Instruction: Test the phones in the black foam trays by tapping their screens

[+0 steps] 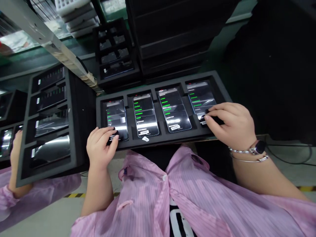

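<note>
Black foam tray [172,136] holding 4 lit smartphones, just below both hands. Left hand [101,148] narrowly pinches a small black piece [114,134] at the leftmost phone [116,115]; right hand [230,126] narrowly pinches a second black piece [203,119] at the rightmost phone [200,98].

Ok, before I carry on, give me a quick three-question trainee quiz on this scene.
1. How many phones lie in the black foam tray in front of the person?
2. True or false: the wristwatch is on the person's left wrist.
3. Which phone in that tray do the fingers of the left hand rest on: A, the leftmost phone; B, the second from the left; C, the rightmost?

Key: 1. Four. 2. False, it is on the right wrist. 3. A.
</note>
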`<state>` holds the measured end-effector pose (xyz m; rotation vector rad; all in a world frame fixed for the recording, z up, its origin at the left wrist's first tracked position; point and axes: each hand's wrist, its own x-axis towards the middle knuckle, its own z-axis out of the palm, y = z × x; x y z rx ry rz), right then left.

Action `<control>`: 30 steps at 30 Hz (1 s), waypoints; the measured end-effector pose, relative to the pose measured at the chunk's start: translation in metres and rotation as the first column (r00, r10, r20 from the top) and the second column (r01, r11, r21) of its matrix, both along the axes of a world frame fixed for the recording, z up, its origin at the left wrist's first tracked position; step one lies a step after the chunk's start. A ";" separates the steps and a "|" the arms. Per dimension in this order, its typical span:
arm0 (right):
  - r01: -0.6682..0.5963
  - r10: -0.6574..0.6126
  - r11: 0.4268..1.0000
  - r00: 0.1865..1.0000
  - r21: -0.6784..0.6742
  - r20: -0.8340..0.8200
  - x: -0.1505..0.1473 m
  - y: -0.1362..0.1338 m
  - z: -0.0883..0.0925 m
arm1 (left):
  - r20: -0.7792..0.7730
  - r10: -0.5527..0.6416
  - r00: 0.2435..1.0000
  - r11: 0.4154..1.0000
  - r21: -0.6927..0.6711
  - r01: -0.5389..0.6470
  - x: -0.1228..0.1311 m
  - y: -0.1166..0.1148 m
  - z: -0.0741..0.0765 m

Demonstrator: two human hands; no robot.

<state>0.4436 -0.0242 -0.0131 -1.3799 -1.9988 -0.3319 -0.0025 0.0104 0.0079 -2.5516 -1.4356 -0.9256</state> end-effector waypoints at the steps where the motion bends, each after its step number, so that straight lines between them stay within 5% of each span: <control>1: -0.001 0.001 1.000 1.000 -0.003 0.001 0.000 0.000 0.000 | -0.003 0.005 1.000 1.000 -0.010 -0.005 0.000 0.000 0.000; 30: 0.036 -0.037 0.999 0.999 0.017 0.006 0.000 -0.001 -0.003 | 0.006 0.045 0.999 0.998 -0.041 -0.045 -0.001 -0.002 -0.001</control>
